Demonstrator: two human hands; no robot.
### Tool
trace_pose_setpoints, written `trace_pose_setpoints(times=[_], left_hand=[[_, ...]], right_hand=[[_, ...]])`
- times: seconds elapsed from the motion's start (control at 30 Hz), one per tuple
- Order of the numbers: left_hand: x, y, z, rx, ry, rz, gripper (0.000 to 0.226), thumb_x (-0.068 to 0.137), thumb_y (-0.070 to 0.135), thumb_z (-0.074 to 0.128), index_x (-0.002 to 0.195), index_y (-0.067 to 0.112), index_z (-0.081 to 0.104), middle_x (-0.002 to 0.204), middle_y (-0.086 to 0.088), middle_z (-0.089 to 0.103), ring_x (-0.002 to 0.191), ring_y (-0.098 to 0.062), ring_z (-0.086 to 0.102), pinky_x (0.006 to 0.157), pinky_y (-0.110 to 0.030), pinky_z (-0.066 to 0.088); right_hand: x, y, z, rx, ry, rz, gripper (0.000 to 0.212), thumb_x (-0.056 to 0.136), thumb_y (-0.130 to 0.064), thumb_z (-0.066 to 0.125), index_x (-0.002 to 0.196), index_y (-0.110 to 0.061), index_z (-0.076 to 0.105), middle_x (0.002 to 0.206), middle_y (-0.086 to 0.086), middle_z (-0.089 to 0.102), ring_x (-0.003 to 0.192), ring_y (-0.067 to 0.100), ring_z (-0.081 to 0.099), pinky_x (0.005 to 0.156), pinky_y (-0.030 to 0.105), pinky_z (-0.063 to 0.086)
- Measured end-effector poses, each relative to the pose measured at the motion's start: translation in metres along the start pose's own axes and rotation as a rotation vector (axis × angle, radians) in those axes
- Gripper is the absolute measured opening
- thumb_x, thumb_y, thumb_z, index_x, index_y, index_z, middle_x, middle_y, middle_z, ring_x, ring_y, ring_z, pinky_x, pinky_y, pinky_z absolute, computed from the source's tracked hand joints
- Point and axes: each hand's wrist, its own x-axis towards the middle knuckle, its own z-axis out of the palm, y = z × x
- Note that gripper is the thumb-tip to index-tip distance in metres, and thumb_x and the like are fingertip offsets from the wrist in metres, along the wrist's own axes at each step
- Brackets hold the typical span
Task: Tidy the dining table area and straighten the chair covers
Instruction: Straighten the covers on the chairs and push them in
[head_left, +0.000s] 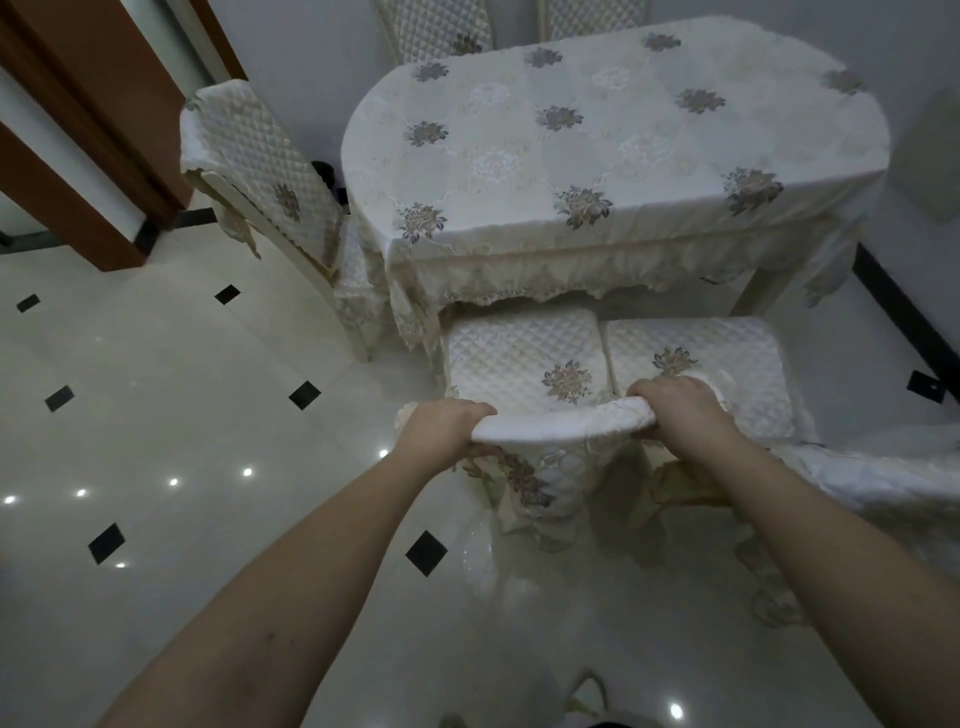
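Observation:
Directly below me stands a chair whose covered top rail (563, 418) curves between my two hands. My left hand (441, 428) grips its left end and my right hand (675, 408) grips its right end, fingers curled over the cream quilted cover. The cover's back panel (540, 483) hangs down with lace trim and a flower motif. Its quilted seat cushion (519, 358) is tucked partly under the oval table (613, 156), which wears a cream floral tablecloth. A second seat cushion (727, 358) lies to the right.
A covered chair (260, 171) stands at the table's left end, its cover corner hanging loose. Two more chair backs (436, 31) show behind the table. A brown door frame (78, 130) is at far left. Glossy tiled floor (182, 415) spreads left; another covered chair back (883, 467) sits at right.

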Motion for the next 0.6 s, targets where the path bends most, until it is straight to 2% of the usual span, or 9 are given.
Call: trace_pose_setpoints(times=[0.1, 0.3, 0.6], left_hand=[[0.015, -0.006, -0.004, -0.002, -0.007, -0.018, 0.035, 0.082, 0.048, 0.068, 0.11, 0.028, 0.064, 0.099, 0.002, 0.069, 0.092, -0.021, 0.063, 0.069, -0.031, 0.043], [0.043, -0.025, -0.008, -0.043, 0.03, -0.099, 0.04, 0.074, 0.055, 0.072, 0.104, 0.029, 0.065, 0.091, 0.001, 0.069, 0.086, -0.025, 0.063, 0.07, -0.038, 0.049], [0.078, -0.046, -0.011, -0.055, 0.079, -0.13, 0.039, 0.072, 0.05, 0.077, 0.101, 0.027, 0.066, 0.089, 0.002, 0.067, 0.084, -0.026, 0.062, 0.069, -0.04, 0.049]], right_hand=[[0.016, 0.001, -0.006, -0.008, -0.017, 0.004, 0.043, 0.078, -0.038, 0.071, 0.117, -0.03, 0.056, 0.112, -0.001, 0.061, 0.106, 0.022, 0.054, 0.088, 0.033, 0.034], [0.055, -0.002, -0.018, -0.033, -0.041, -0.017, 0.048, 0.076, -0.043, 0.074, 0.117, -0.027, 0.054, 0.113, 0.0, 0.061, 0.106, 0.023, 0.056, 0.088, 0.035, 0.036], [0.104, 0.006, -0.022, -0.018, -0.08, -0.001, 0.058, 0.074, -0.046, 0.075, 0.124, -0.03, 0.051, 0.122, 0.002, 0.058, 0.115, 0.026, 0.051, 0.095, 0.039, 0.035]])
